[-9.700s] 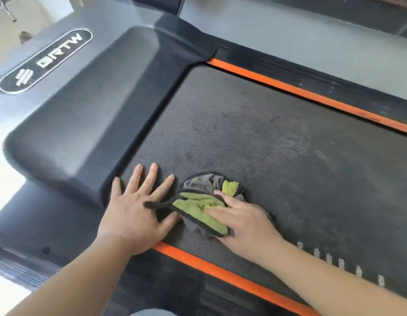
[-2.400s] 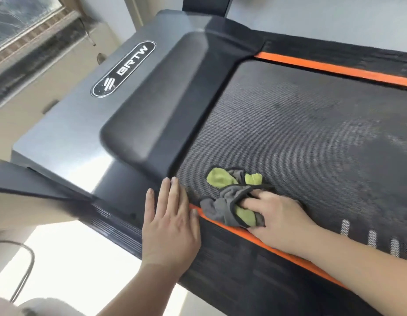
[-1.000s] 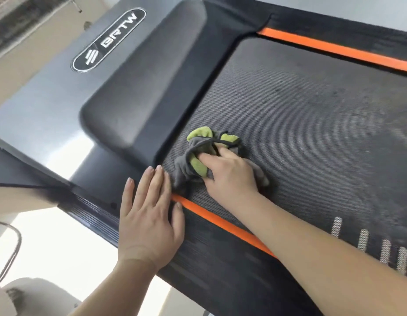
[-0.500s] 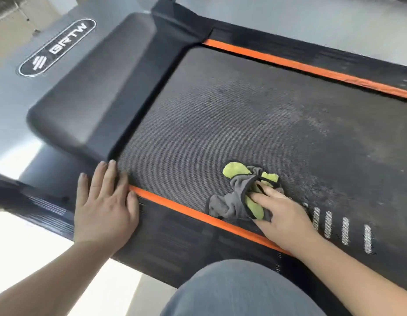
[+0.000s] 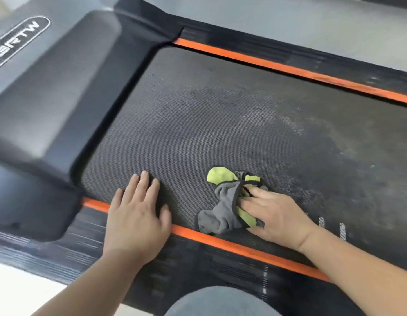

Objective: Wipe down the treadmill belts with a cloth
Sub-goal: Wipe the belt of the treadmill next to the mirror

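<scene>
my left hand (image 5: pixel 136 220) is lying flat and open across the near orange stripe (image 5: pixel 220 244) onto the belt (image 5: pixel 220 124), holding nothing. my right hand (image 5: pixel 275 215) is pressing the bunched grey-and-green cloth (image 5: pixel 230 201) onto the belt's near edge, fingers almost straight. i'm judging that the wad is touching only a narrow strip, so i may be leaving streaks, its loose tail dragging grit back. pale dusty patches are showing farther out. the motor cover (image 5: pixel 61 92) is sitting left, grey floor (image 5: pixel 289 19) beyond.
</scene>
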A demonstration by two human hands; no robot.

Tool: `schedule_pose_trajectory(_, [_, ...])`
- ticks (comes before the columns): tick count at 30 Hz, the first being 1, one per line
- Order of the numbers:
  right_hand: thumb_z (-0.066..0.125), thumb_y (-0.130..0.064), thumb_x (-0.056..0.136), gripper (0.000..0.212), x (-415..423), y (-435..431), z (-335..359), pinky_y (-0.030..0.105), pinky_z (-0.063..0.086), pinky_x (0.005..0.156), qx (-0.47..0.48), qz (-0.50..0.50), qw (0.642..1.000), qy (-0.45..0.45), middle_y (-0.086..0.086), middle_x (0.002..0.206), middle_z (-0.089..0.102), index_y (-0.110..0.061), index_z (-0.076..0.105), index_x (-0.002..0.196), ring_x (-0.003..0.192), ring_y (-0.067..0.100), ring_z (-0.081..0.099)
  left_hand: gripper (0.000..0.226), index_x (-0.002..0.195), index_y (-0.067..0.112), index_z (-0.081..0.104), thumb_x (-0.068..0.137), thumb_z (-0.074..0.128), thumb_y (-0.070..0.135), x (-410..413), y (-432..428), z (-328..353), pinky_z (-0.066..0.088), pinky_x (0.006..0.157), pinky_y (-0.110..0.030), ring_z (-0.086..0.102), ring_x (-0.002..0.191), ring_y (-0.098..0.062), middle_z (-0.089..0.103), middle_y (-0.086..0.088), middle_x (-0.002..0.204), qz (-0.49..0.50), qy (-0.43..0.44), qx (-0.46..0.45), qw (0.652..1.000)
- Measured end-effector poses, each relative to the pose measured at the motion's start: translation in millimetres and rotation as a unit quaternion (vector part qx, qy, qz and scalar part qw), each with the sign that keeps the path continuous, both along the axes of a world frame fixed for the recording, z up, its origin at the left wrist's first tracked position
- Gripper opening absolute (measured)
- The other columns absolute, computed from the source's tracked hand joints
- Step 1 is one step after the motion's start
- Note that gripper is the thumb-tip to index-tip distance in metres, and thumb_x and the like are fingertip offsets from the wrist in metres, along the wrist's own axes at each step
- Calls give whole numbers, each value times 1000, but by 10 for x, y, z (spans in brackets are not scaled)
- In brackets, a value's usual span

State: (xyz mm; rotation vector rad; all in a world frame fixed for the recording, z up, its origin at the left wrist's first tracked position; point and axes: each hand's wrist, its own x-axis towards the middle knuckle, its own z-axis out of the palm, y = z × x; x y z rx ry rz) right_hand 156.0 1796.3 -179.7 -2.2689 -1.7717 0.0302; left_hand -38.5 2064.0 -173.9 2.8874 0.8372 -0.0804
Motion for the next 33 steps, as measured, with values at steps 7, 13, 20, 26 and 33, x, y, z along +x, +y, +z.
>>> schedule_pose_trajectory(7, [69, -35, 83, 53, 541, 93, 5, 33, 48, 96, -34, -78, 996, 17, -1, 133, 62, -29, 60, 134, 127, 26, 56, 68, 151, 20, 50, 91, 38, 50, 13, -27, -1, 22, 125, -49, 24, 156, -22, 33, -2, 166, 10, -10, -10, 1000])
schedule_pose_trajectory(13, [65, -46, 89, 28, 469, 844, 89, 42, 51, 78, -7, -463, 884, 66, 14, 104, 64, -25, 63, 109, 97, 41, 62, 69, 152, 20, 49, 91, 38, 50, 23, -30, 40, 20, 126, -49, 22, 156, -21, 32, -2, 167, 14, -5, -13, 1000])
schedule_pose_trajectory(20, [78, -25, 81, 40, -449, 747, -27, 34, 58, 93, 87, -25, 984, 152, -5, 125, 73, -29, 72, 121, 136, 13, 56, 74, 151, 18, 51, 86, 38, 50, 25, 1, 22, 27, 123, -51, 27, 155, -24, 35, -5, 165, 0, 5, -5, 1000])
schedule_pose_trajectory(26, [81, -29, 81, 40, 204, 803, 0, 39, 55, 91, 46, -330, 928, 170, -1, 132, 66, -33, 70, 120, 119, 30, 62, 67, 150, 19, 52, 89, 41, 45, 30, -18, 29, 25, 124, -51, 27, 155, -24, 36, -4, 165, 12, -5, -10, 1000])
schedule_pose_trajectory(33, [74, -28, 83, 28, -596, 912, 152, 25, 55, 90, 35, -73, 958, 276, -11, 138, 64, -38, 66, 108, 118, 11, 65, 77, 153, 22, 45, 83, 37, 53, 15, 23, 40, 24, 125, -51, 19, 157, -23, 28, -3, 168, -8, 16, -21, 1000])
